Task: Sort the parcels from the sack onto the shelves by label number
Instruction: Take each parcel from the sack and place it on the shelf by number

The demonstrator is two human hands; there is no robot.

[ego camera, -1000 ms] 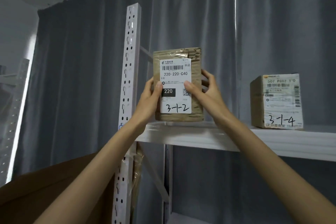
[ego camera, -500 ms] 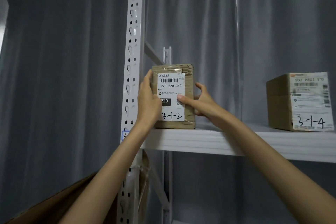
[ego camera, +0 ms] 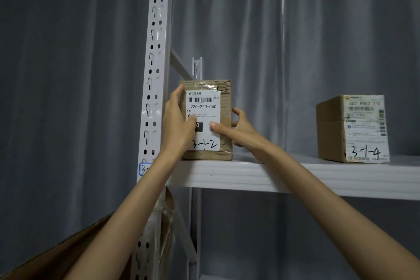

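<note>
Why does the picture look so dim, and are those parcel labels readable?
Head view: dim, flat light, grey curtain murky; 3-1-2 parcel label reads sharply though both hands cover parts; 3-1-4 parcel print is blurred; tape glares faintly; the white upright leans from wide-angle distortion.

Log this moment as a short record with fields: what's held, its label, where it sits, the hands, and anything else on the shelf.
held parcel: brown cardboard parcel, upright
its label: handwritten 3-1-2
position: standing on the white shelf, near the left upright post
left hand: grips the parcel's left edge
right hand: grips its right side, thumb on the label
other parcel: marked 3-1-4, farther right, apart
</note>
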